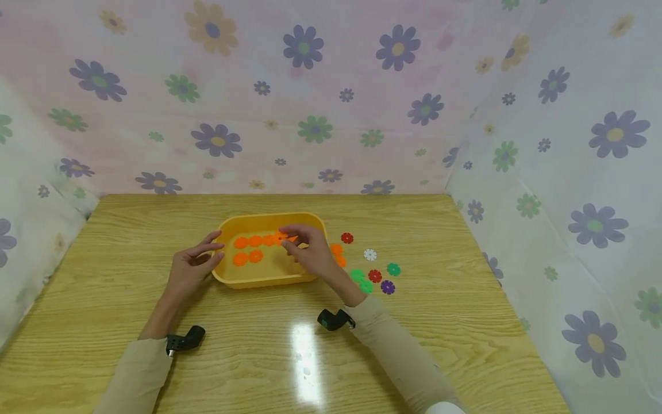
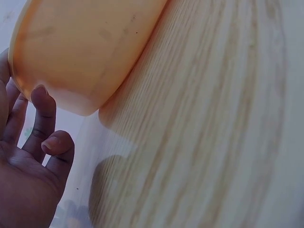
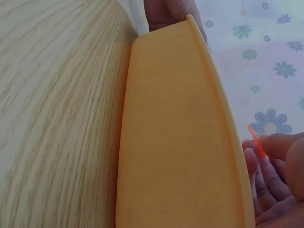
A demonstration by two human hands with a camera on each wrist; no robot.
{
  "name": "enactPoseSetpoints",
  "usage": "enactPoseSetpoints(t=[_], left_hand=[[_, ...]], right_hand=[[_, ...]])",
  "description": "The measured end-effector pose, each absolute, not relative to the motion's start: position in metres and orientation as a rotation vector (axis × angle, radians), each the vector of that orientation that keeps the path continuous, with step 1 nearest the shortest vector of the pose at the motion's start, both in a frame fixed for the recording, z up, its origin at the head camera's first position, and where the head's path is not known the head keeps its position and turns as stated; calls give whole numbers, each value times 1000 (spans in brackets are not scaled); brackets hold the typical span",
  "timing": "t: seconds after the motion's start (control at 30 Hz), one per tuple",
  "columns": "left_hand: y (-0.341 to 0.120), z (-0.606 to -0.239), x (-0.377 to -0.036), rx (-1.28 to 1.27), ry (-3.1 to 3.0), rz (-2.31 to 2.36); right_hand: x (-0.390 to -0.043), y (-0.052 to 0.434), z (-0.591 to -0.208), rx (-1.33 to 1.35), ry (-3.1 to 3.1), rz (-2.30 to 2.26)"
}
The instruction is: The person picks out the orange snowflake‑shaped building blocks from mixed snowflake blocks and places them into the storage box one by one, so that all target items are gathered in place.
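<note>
Orange disc [image 1: 287, 236] pinched in the right hand [image 1: 310, 253], thumb and fingers [image 3: 278, 145] closed on it, held just above the far right part of the yellow tray [image 1: 258, 280]; in the right wrist view the disc [image 3: 256, 141] shows edge-on as a thin orange sliver sticking up from the fingertips. Tray sits on the wooden table [image 1: 310, 356], about the middle, long side toward the person. Inside the tray: a row of orange discs [image 1: 254, 241] along the far side, two more orange discs [image 1: 247, 257] in a second row nearer the person, all lying flat, touching or nearly touching each other.

Left hand [image 1: 192, 265] at the tray's left end, fingers relaxed and loosely spread, gripping nothing; fingertips [image 2: 40, 97] just at the tray's outer wall [image 2: 85, 52], cannot tell for sure if they touch it.

Loose discs on the table right of the tray: red disc [image 1: 347, 238] farthest back, white disc [image 1: 369, 254], green disc [image 1: 393, 269], another red disc [image 1: 374, 276], purple disc [image 1: 388, 287], two light green discs [image 1: 361, 280] close to the right wrist, orange ones [image 1: 338, 255] partly hidden behind the right hand.

Black wrist cameras [image 1: 184, 340] on both beige sleeves. Flower-print cloth [image 1: 310, 92] hangs behind and on both sides of the table
</note>
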State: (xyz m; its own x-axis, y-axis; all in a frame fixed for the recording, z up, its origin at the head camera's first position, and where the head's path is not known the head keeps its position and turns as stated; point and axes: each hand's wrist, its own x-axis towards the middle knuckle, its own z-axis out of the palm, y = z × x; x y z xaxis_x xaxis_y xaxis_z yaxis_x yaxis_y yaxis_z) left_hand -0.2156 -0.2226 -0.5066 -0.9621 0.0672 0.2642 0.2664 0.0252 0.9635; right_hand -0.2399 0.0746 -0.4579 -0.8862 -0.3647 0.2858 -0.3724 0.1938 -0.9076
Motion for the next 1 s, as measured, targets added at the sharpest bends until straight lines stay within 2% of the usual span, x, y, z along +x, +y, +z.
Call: enactPoseSetpoints(t=[0.4,0.67,1.0], left_hand=[[-223,-508,-219,-364,-2148,-2059],[-224,-510,-217,-351,-2156,-2064],[-224,-510,-218,-354,-2189,-2021]], right_hand=[[-251,59,-460,707,-2637,1828],[-254,57,-466,662,-2944,1614],[-262,57,-464,825,-3121,1598]])
